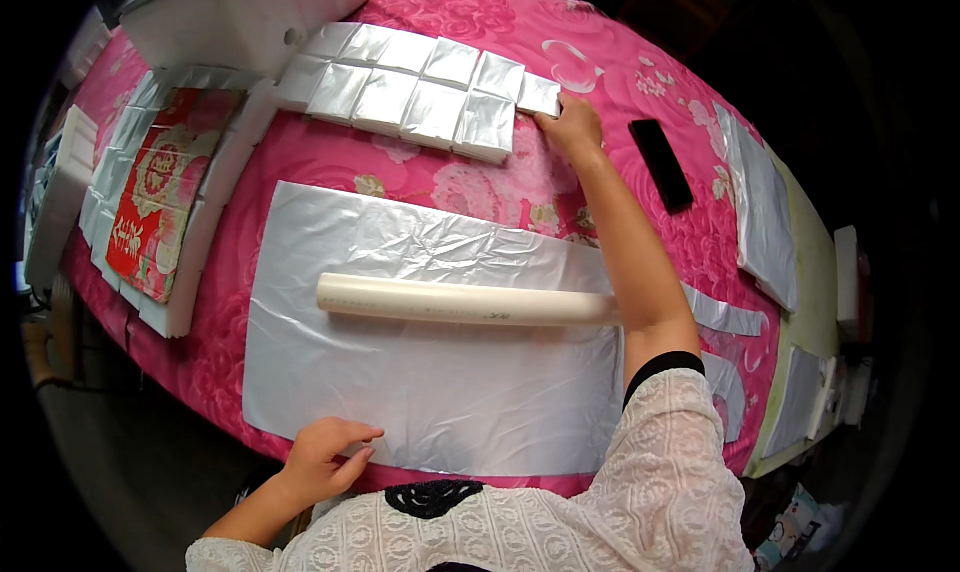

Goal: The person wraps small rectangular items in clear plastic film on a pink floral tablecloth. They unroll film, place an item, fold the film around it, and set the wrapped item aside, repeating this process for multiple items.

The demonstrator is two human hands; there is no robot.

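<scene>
A silvery-white plastic sheet (420, 382) lies spread in front of me, slightly creased. Across it rests a cream-coloured plastic pipe (450, 302), its right end hidden behind my right forearm. At the sheet's lower left edge is my left hand (328, 457), empty, thumb and fingers apart. My right hand (572, 128) reaches far forward, thumb and fingers closed at the right edge of a small folded plastic bag (539, 94). That bag lies at the right end of two rows of similar folded plastic packets (435, 110), stacked in neat squares.
A pink flowered cloth (470, 187) covers the table. A white foam box (240, 22) stands far left, near stacked packets under a red printed sheet (165, 187). To the right lie a black oblong object (661, 165), more plastic sheets (760, 212) and plastic strips (725, 315).
</scene>
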